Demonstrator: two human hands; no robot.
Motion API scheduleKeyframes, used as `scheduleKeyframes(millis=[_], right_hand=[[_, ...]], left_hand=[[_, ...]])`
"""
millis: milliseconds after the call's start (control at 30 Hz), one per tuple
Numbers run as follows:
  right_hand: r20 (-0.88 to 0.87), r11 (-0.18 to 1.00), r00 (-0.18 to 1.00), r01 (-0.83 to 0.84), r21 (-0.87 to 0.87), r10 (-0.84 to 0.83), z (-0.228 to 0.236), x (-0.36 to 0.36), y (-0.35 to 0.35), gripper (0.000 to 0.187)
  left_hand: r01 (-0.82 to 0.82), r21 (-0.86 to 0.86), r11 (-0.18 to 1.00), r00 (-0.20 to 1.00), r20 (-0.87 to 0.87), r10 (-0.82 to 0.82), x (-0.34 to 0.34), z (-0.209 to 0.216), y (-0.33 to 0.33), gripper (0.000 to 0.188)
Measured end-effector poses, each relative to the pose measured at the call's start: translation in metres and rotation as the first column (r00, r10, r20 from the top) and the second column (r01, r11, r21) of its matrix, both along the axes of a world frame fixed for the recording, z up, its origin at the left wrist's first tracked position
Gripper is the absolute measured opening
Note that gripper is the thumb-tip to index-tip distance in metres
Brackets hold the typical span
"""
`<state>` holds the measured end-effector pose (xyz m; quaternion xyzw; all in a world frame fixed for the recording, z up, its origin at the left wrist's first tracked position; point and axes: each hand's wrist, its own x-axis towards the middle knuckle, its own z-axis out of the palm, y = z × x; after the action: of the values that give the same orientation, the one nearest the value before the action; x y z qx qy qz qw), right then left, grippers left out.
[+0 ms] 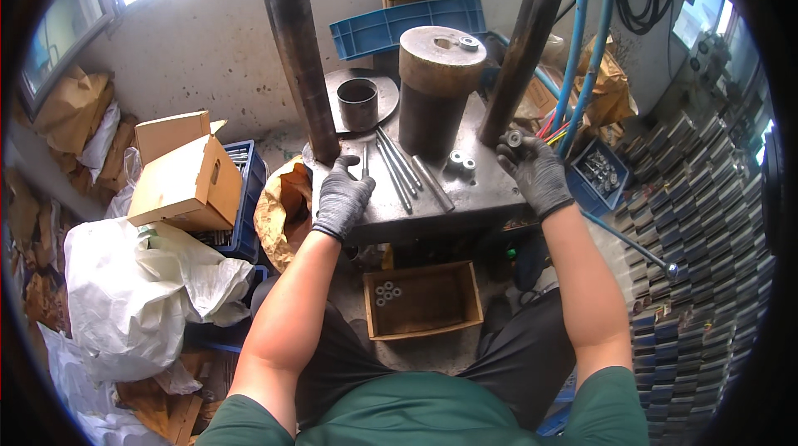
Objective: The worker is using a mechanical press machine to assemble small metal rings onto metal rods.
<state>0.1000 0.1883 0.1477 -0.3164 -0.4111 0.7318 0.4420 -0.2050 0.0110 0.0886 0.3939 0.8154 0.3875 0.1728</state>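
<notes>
Both my hands wear grey knit gloves. My left hand (343, 199) is at the front left of the steel press table (478, 195), its fingers closed round the near end of a slim metal rod (365, 160). My right hand (536, 173), at the table's right edge, grips a small round metal bushing (514, 139) with a hole in its middle. Between my hands lie several loose metal rods (395, 165) and a thicker bar (432, 183). Two more bushings (462, 162) sit near the bar. Behind them stands a heavy steel cylinder (436, 88) with a single ring (469, 44) on top.
Two steel columns (298, 55) (529, 47) rise from the table. An open metal cup (358, 103) stands at back left. Below, a wooden box (424, 313) holds several bushings. A blue bin (597, 173) with metal parts is at right, a cardboard box (187, 184) at left.
</notes>
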Motion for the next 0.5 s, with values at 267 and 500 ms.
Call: scheduleKeyframes(millis=[267,500], right_hand=[[-0.132,0.995,0.986,-0.100,0.021,0.102,0.013,0.019,-0.036,0.035],[-0.010,0.993,0.994,-0.106,0.057,0.106,0.008,0.008,-0.063,0.045]], left_hand=[[-0.149,0.451,0.880,0.290,0.871,-0.397,0.067,0.005,-0.016,0.041],[0.217,0.442,0.870,0.463,0.738,-0.491,0.128,-0.016,-0.024,0.029]])
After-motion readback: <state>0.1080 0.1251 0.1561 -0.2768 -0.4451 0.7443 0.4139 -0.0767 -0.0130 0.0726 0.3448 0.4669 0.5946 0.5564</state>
